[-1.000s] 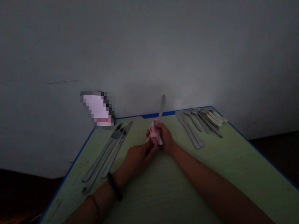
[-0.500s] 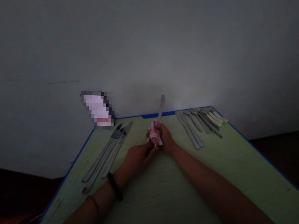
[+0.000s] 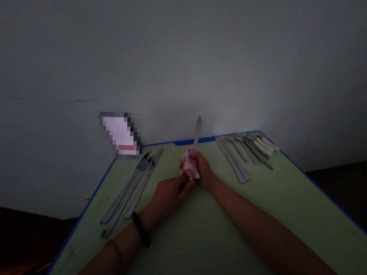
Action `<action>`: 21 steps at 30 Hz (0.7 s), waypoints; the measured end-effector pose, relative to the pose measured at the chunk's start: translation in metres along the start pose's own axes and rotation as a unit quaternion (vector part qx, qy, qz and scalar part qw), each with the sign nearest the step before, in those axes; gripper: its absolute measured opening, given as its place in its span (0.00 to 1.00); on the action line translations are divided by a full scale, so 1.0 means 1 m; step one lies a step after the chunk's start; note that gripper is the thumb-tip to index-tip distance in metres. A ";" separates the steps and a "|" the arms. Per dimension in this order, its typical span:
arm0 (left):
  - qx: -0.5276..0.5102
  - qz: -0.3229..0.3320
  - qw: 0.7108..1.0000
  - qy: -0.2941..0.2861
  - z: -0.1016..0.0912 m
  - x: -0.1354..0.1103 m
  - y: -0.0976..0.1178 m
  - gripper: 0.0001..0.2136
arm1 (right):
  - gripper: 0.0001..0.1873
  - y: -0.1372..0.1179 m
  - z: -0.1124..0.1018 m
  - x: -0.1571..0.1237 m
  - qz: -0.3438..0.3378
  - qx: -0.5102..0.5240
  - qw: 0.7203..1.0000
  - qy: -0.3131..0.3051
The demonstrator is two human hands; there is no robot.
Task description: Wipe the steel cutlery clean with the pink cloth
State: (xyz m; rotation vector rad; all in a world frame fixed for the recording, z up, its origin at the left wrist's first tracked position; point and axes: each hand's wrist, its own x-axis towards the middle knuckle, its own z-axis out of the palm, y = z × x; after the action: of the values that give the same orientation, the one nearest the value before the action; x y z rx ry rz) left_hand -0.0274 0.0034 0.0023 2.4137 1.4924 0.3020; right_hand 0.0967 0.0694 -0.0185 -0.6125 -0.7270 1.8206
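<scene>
A metal table knife (image 3: 197, 131) points up and away over the middle of the green table (image 3: 215, 236). My right hand (image 3: 202, 167) is closed on a pink cloth (image 3: 189, 165) wrapped round the knife's lower part. My left hand (image 3: 168, 195) is closed on the knife's near end, just below the cloth. A dark bracelet sits on my left wrist.
Three knives (image 3: 132, 188) lie side by side at the table's left. Several knives and spoons (image 3: 246, 150) lie in a row at the back right. A blurred-out white object (image 3: 121, 134) stands at the back left corner against the grey wall. The table has a blue edge.
The knife blade has tilted very slightly to the left; the hands have kept their places.
</scene>
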 end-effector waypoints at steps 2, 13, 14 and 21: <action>0.000 0.004 1.000 -0.002 0.000 0.000 0.000 0.20 | 0.13 0.000 -0.001 0.000 0.003 -0.004 1.000 0.001; 0.001 0.004 1.000 0.000 0.001 0.000 0.000 0.20 | 0.10 0.000 0.000 0.001 0.004 0.004 1.000 0.009; 0.000 0.004 1.000 0.000 0.001 0.000 0.000 0.20 | 0.10 0.000 0.000 0.001 0.004 0.003 1.000 0.010; 0.002 0.002 1.000 0.003 0.001 0.000 0.000 0.20 | 0.10 0.001 -0.001 0.002 -0.010 0.004 1.000 0.011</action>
State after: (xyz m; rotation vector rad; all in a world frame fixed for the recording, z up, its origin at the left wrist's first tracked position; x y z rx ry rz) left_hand -0.0270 0.0031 0.0014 2.4222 1.4912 0.3076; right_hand 0.0963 0.0715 -0.0203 -0.6173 -0.7094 1.7958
